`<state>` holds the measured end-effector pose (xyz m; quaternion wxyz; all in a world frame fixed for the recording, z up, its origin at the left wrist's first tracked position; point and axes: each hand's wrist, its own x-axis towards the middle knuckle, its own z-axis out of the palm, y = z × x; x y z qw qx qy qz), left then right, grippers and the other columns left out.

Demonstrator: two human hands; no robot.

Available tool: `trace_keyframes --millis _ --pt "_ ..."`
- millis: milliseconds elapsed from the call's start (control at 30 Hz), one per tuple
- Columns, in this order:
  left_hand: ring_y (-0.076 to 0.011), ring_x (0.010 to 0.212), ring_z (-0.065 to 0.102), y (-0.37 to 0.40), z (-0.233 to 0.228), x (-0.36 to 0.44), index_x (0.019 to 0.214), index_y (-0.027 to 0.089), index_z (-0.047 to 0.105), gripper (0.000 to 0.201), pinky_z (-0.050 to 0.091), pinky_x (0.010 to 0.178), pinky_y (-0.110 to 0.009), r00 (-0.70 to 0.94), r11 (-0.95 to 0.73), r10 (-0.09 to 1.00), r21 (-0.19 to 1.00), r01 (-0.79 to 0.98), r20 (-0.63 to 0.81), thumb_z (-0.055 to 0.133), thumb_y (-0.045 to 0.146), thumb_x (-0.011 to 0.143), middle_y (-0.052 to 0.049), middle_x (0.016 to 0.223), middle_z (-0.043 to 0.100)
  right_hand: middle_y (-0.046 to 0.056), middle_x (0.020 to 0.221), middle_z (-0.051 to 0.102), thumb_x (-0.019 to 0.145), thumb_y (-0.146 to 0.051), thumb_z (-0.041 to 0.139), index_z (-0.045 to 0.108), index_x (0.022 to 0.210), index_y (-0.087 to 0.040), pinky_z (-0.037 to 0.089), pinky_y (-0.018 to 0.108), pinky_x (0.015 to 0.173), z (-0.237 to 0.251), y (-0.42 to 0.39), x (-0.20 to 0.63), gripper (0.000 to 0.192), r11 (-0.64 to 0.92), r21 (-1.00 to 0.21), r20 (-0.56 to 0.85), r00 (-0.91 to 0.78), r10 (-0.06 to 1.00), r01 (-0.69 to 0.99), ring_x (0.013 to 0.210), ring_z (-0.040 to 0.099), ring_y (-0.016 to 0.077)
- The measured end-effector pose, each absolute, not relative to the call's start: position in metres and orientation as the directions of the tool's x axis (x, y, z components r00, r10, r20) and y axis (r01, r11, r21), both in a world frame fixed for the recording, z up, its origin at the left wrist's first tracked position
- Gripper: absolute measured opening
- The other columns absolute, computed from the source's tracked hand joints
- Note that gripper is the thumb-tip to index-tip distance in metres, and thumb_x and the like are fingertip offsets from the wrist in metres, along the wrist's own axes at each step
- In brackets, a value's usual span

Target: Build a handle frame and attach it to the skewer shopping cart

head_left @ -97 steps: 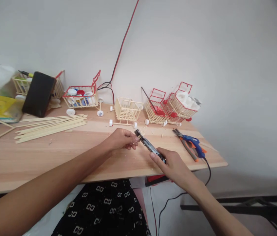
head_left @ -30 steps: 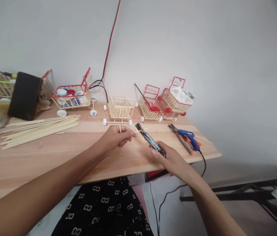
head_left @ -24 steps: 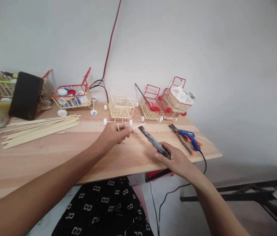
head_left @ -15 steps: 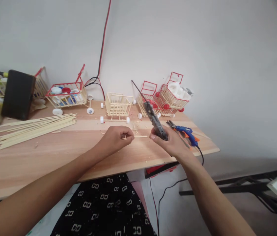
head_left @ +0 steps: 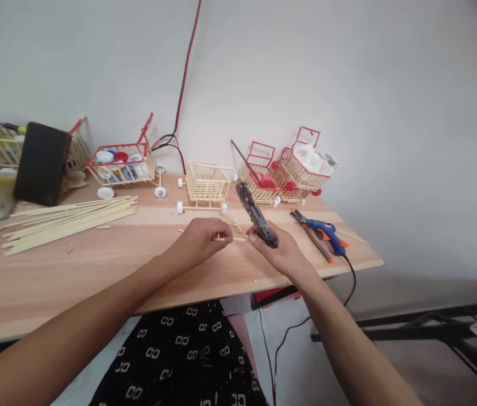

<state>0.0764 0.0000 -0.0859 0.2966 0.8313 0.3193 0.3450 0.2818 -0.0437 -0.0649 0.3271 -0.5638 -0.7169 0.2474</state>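
My left hand is closed over a thin wooden stick, low over the tabletop. A short end of the stick shows to the right of the fingertips. My right hand grips a dark grey, worn-looking hand tool that slants up and to the left; its exact kind is unclear. Its lower end is hidden in my palm. The right fingertips are close to the stick's free end. Just behind my left hand stands a small bare-wood cart on white wheels. Small wood offcuts lie between the cart and my hands.
On the wooden table, a bundle of sticks lies left. Red-trimmed carts line the wall, one near a black case. Grey-and-orange pliers and a blue glue gun with a cord are at right.
My right hand with the dark tool has moved left and closer to my left hand and the stick. The whole view has shifted slightly.
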Motion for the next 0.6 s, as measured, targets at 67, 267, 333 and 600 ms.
trace_keyframes --millis 67,267,333,600 --pt "-0.0139 0.069 0.059 0.001 -0.09 0.076 0.075 0.017 0.069 0.014 0.041 0.067 -0.025 0.592 -0.677 0.692 0.656 0.332 0.414 0.057 0.015 0.082 -0.003 0.075 0.068 0.002 0.083 0.06 0.083 -0.031 0.054 0.057 0.087 -0.018 0.043 0.028 0.074 -0.064 -0.041 0.281 0.014 0.237 -0.717 0.207 -0.124 0.97 0.656 0.078 0.055 0.0161" --pt "-0.0154 0.077 0.062 -0.001 -0.093 0.078 0.08 0.018 0.07 0.014 0.043 0.071 -0.025 0.596 -0.681 0.674 0.679 0.274 0.436 0.057 0.021 0.086 -0.005 0.083 0.07 -0.003 0.072 0.055 0.078 -0.026 0.059 0.055 0.081 -0.019 0.04 0.026 0.065 -0.073 -0.038 0.276 0.009 0.257 -0.706 0.129 -0.237 0.963 0.66 0.068 0.05 0.0133" --pt "-0.0157 0.08 0.063 -0.001 -0.09 0.078 0.081 0.018 0.07 0.012 0.044 0.073 -0.026 0.577 -0.611 0.716 0.752 0.247 0.392 0.06 0.023 0.084 -0.005 0.085 0.071 -0.003 0.074 0.055 0.077 -0.027 0.061 0.055 0.083 -0.019 0.041 0.026 0.066 -0.077 -0.04 0.273 0.011 0.255 -0.76 0.12 -0.256 0.959 0.598 0.069 0.051 0.0132" --pt "-0.0021 0.037 0.036 0.001 -0.094 0.084 0.088 0.014 0.06 0.026 0.025 0.038 -0.018 0.574 0.015 0.818 1.0 -0.004 -0.01 0.067 0.037 0.078 -0.003 0.078 0.069 -0.002 0.071 0.056 0.072 -0.04 0.07 0.055 0.09 -0.019 0.042 0.025 0.055 -0.085 -0.047 0.261 0.031 0.034 -0.981 0.036 0.009 0.999 0.189 0.059 0.051 0.0119"
